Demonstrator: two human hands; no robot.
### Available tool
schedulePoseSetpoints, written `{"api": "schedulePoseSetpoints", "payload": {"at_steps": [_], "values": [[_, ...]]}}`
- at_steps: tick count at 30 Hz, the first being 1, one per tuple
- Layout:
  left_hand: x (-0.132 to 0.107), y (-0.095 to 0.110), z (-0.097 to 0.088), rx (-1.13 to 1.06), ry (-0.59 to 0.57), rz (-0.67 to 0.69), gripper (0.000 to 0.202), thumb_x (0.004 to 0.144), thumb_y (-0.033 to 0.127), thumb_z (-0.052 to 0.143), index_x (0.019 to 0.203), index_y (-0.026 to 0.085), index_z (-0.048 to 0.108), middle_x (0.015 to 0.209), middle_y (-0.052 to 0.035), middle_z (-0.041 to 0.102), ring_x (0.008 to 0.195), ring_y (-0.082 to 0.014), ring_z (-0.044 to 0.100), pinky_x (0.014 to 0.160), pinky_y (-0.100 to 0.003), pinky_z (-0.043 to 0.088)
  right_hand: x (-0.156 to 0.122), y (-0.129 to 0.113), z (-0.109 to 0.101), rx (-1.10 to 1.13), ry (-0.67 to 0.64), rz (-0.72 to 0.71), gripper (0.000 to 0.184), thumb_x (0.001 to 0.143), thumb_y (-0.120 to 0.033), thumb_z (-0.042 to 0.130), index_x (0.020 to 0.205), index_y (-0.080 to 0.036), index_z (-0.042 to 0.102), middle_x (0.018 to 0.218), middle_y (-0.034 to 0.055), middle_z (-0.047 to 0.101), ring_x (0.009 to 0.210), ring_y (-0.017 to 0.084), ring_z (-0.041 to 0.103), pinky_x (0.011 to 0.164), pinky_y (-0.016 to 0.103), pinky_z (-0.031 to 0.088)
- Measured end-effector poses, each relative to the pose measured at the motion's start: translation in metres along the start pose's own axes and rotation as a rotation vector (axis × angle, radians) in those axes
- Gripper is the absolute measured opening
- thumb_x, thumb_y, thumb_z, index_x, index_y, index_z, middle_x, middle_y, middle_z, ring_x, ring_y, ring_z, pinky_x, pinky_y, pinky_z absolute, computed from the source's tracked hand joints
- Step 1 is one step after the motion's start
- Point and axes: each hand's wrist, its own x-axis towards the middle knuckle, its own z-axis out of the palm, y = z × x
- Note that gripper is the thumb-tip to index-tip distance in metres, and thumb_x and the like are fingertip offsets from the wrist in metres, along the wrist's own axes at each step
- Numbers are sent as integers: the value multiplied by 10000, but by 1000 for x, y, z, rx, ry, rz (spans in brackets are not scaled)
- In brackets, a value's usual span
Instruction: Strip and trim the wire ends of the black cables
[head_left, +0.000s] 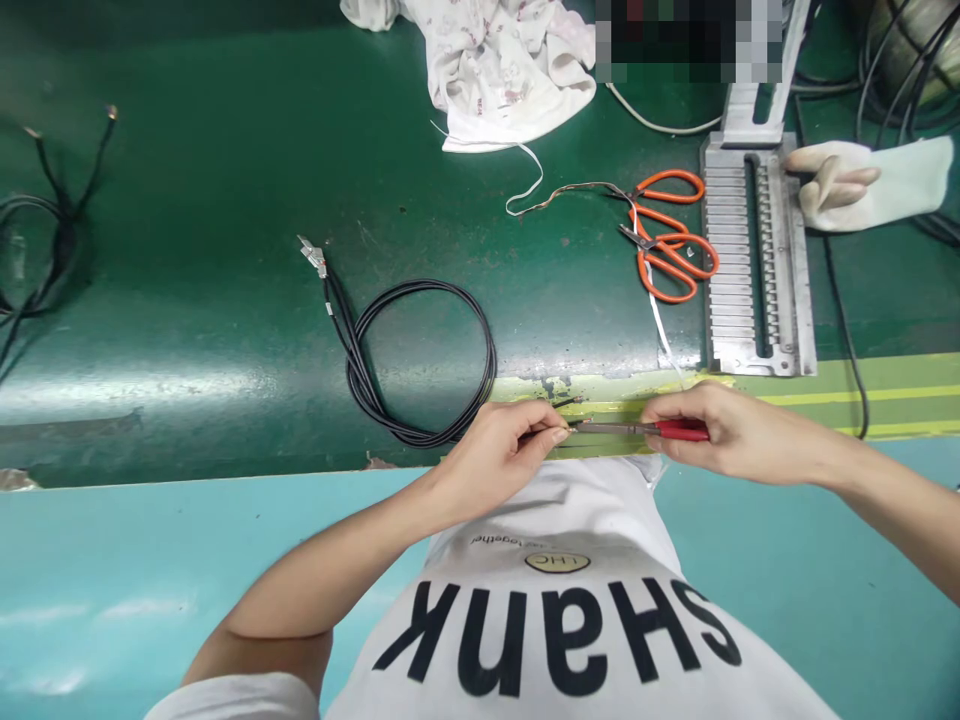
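My left hand [504,447] is closed in a pinch on the end of a black cable [420,360] that loops in a coil on the green belt [225,250]. A small metal connector [313,255] tips the cable's far end. My right hand [724,430] grips a red-handled tool [652,429], its thin metal jaws pointing left and meeting the cable end at my left fingertips. Both hands hover over the worn yellow-green strip [862,395] at the belt's near edge.
Orange-handled scissors [671,250] lie beside a ribbed metal fixture [757,265]. A white glove [870,182] rests at the right, a crumpled white cloth [502,60] at the top. More black cables [45,230] lie at the far left. A light blue ledge [150,560] runs along the front.
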Motion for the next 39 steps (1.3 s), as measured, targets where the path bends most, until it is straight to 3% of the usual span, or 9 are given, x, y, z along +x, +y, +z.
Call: {"api": "schedulePoseSetpoints", "payload": {"at_steps": [17, 24, 28, 35, 39], "values": [[-4, 1, -2, 39, 33, 22, 213, 983, 285, 552, 909, 163, 712, 835, -24, 732, 712, -123, 622, 663, -241, 435, -6, -3, 1, -19, 16, 25, 195, 933, -390, 536, 890, -233, 643, 724, -28, 524, 603, 126, 390, 524, 256, 318], [-7, -5, -10, -51, -58, 79, 253, 1006, 267, 505, 1096, 156, 714, 1002, -67, 763, 809, -141, 667, 727, -248, 481, -3, -3, -1, 17, 3, 4, 213, 921, -411, 544, 887, -232, 655, 727, -21, 552, 605, 131, 425, 537, 256, 339], [-7, -8, -17, -28, -130, 77, 295, 1010, 243, 479, 1184, 168, 705, 833, -32, 732, 665, -111, 607, 626, -223, 448, -1, -3, -3, 82, 43, -56, 223, 883, -426, 588, 879, -225, 684, 721, -7, 588, 611, 141, 456, 536, 258, 341], [-10, -6, -10, 127, 5, 101, 228, 1005, 245, 499, 1076, 189, 709, 1014, -49, 769, 832, -149, 691, 722, -239, 486, -2, -3, -1, 13, 35, -6, 206, 900, -402, 571, 854, -225, 666, 722, -16, 570, 623, 142, 450, 550, 261, 350], [-11, -10, -7, 225, 27, 106, 222, 1019, 276, 481, 998, 188, 683, 891, -25, 743, 756, -136, 663, 720, -239, 468, -2, -1, -1, -20, 32, -7, 187, 911, -378, 562, 839, -222, 638, 722, -22, 545, 624, 136, 438, 555, 257, 349]]}}
